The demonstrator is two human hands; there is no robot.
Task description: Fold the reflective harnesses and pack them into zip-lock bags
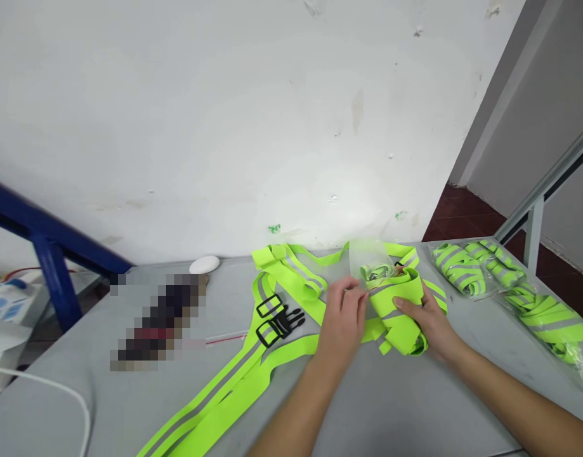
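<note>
My right hand (432, 320) grips a folded bundle of neon-yellow reflective strap (396, 312), thumb across its front. My left hand (342, 311) is beside the bundle's left edge, fingers pinched together at a thin reddish strand (370, 291); what exactly sits between the fingertips is too small to make out. Behind the bundle is a clear plastic bag (365, 254). An unfolded reflective vest harness (284, 279) of the same neon strap with grey stripes lies on the table under and left of my hands. Its black side-release buckle (282, 322) rests on the straps.
Bagged strap bundles (460, 270) lie at the right of the grey table (143, 406). A white oval object (204, 264) and a pixelated item (160, 324) are at left. A white cable (58, 384) crosses the left edge. Blue metal frame (53, 254) and white wall (248, 127) border the table.
</note>
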